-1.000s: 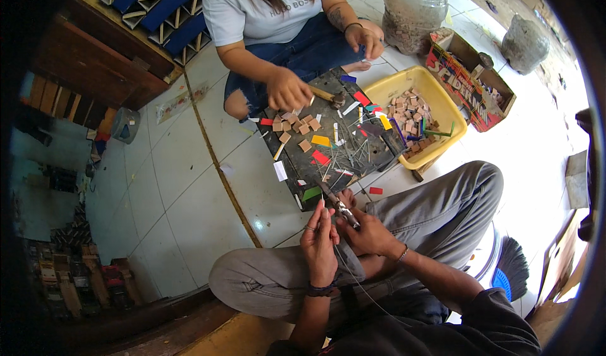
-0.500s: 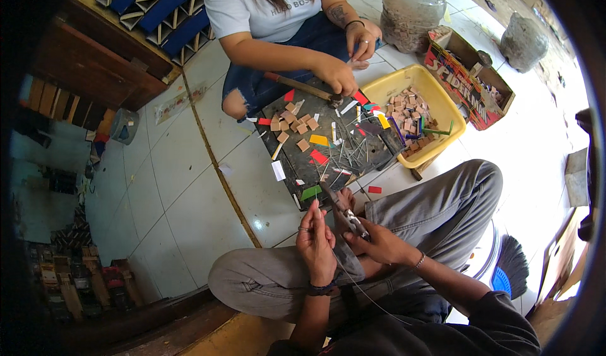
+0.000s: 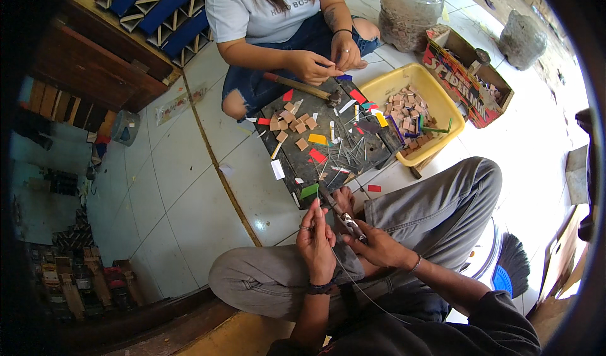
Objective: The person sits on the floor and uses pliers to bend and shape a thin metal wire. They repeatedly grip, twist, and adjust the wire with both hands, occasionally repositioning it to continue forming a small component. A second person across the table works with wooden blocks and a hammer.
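From the head camera, the left hand (image 3: 317,245) pinches a thin wire (image 3: 353,280), fingers together on it, above the lap. The right hand (image 3: 372,245) is clamped on pliers (image 3: 346,217) just beside it. Ahead lie one dark board (image 3: 328,142), one hammer (image 3: 303,87) and one yellow tub (image 3: 442,100); a co-worker's two hands (image 3: 328,62) meet beyond.

We sit cross-legged, both forearms coming up from the lower edge and meeting over our lap. Our left hand (image 3: 317,245) is raised with the palm turned inward, fingers upright and pinched together at the tips; a dark band circles its wrist. Our right hand (image 3: 377,247) lies lower and just beside it, fingers curled in a closed grip, a thin bracelet at the wrist.
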Tool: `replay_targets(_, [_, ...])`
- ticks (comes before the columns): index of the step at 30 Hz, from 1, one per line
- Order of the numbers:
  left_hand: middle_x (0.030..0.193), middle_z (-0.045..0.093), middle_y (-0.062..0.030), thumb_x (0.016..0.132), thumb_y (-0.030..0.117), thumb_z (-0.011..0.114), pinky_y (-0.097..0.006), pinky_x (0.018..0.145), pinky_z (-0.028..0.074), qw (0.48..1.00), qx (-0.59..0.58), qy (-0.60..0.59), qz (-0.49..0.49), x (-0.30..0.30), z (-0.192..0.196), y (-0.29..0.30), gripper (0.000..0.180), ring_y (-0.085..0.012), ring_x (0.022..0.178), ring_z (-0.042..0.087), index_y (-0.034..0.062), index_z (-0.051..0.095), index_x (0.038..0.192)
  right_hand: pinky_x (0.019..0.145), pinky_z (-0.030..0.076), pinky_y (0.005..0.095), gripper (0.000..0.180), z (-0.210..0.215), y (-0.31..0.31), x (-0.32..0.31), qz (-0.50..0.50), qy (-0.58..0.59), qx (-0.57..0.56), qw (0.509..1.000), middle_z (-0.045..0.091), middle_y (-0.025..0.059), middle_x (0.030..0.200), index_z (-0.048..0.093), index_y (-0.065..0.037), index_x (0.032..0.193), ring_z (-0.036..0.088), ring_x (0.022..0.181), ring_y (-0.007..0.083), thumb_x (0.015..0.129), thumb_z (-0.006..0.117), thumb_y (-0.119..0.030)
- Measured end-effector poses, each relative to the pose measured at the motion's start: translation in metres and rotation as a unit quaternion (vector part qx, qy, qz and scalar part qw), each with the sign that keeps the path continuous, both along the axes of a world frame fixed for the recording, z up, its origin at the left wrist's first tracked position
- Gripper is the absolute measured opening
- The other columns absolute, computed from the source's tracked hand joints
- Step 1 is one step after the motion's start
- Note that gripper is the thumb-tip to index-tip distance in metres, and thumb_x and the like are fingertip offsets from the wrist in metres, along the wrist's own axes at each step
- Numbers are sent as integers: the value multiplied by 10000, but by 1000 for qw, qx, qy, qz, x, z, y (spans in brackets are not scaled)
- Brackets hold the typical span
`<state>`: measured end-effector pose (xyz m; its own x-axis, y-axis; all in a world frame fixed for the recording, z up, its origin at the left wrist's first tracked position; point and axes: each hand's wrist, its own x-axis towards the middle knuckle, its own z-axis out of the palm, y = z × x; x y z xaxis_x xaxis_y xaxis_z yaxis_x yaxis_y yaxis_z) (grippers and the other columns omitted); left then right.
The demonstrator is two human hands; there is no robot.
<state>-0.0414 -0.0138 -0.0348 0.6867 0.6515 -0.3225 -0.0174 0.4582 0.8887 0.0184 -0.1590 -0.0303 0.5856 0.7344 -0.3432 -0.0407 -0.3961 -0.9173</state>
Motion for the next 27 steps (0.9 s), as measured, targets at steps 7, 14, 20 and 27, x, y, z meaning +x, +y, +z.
replay_targets(7, [1087,651,-40,1008,219,607,-158,468,321,1000,-10,-6,5,0,0,1,348,10,583,420,85,606,1329,910,485,437,612,1,2,-4,-5,7,7,1000,647,292,1096,444,25,1387,638,1068,398,992,561,-427])
replay_targets(14, [1097,652,-37,1005,224,612,-155,478,328,1000,-25,3,-1,-1,1,0,355,9,599,431,86,603,1332,933,480,423,644,2,4,-6,-4,28,4,1000,644,301,1094,439,26,1390,638,1079,375,998,532,-477])
replay_targets(20, [1106,651,-40,1003,194,612,-156,495,342,999,-31,-10,-12,-1,0,1,381,3,618,443,83,566,1364,907,494,420,639,-3,11,-9,-35,1,0,999,651,303,1057,449,46,1367,654,1040,379,997,539,-468])
replay_targets(27, [1125,643,-25,995,137,610,-160,520,338,995,-74,-38,-63,2,6,2,410,-2,643,439,83,529,1393,920,491,442,596,-4,23,9,-102,58,-18,993,620,373,1107,461,96,1332,606,1144,446,997,562,-387])
